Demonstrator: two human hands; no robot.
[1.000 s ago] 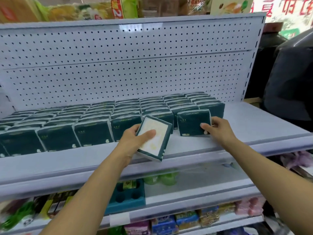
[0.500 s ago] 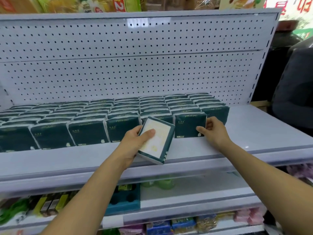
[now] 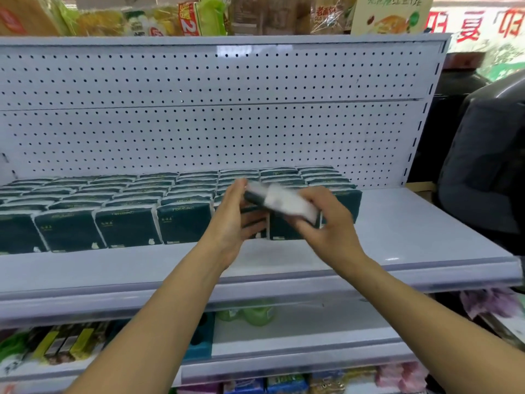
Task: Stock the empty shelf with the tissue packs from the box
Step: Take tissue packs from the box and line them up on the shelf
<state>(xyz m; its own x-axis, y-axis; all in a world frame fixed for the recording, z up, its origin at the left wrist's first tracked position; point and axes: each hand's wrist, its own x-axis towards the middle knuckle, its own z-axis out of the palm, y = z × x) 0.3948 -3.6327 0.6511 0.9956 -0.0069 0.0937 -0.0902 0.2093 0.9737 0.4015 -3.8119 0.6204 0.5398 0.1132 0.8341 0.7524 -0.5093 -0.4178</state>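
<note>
A dark green and white tissue pack, blurred by motion, is held between both hands just above the front row. My left hand grips its left end with the thumb on top. My right hand holds its right end from below and the side. Several rows of dark green tissue packs stand on the white shelf, filling it from the left edge to about two thirds across. The right part of the shelf is bare. The box is not in view.
A white pegboard back panel rises behind the packs. Snack bags sit on top of the unit. Lower shelves hold green bottles, a blue tray and small packets. A dark grey object stands to the right.
My right hand left the front-row pack and came to the pack my left hand carried. The pack moved up and right and now lies flat between both hands.
</note>
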